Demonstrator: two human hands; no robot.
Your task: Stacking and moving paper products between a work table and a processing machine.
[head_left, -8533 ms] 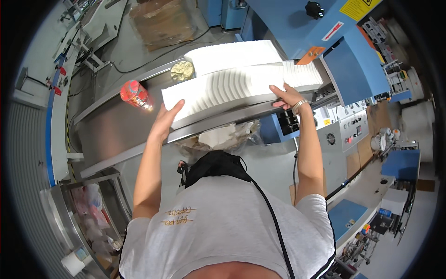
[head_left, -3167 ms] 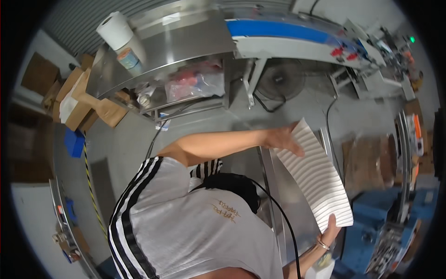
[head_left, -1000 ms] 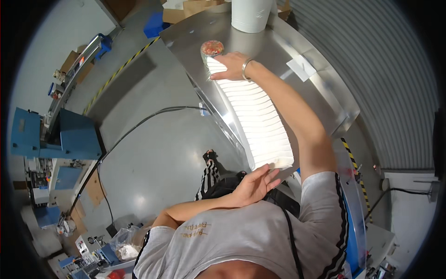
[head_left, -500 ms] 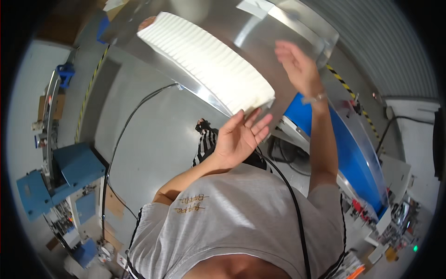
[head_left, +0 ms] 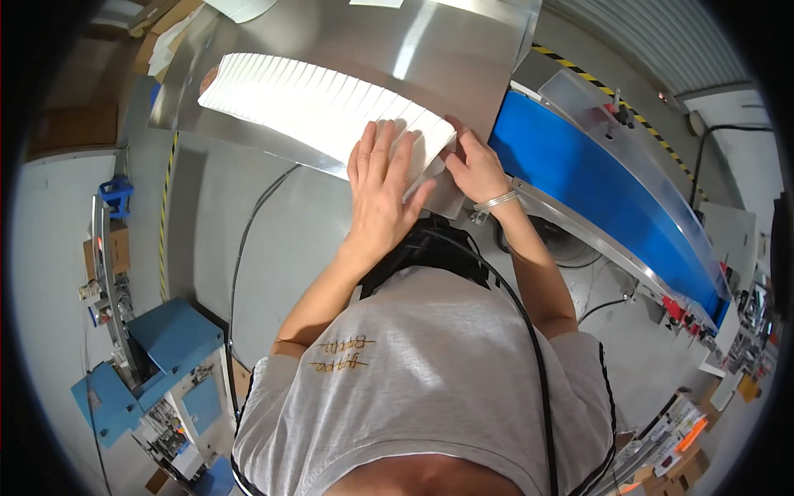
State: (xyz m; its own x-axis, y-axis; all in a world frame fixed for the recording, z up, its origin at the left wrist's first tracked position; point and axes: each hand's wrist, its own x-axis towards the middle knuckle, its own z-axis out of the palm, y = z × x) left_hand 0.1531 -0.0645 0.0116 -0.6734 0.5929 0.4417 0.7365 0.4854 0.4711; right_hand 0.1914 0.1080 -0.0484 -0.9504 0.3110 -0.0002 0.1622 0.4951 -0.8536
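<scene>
A long row of white flat sheets (head_left: 306,103), fanned and overlapping, lies across a shiny steel table (head_left: 397,41). My left hand (head_left: 382,186) lies flat, fingers spread, on the near end of the row. My right hand (head_left: 473,165) presses against that same end from the right side, fingers touching the last sheets. A metal bracelet (head_left: 494,201) circles my right wrist. Neither hand is lifting the sheets.
A blue conveyor belt (head_left: 595,198) with steel rails runs off to the right of the table. A blue machine (head_left: 157,364) stands on the grey floor at lower left. Black cables (head_left: 248,240) trail across the floor. Cardboard boxes (head_left: 112,248) sit at the left.
The stack was carried from a blue machine and laid on the steel table. In the last second both hands came onto the near end of the row.
</scene>
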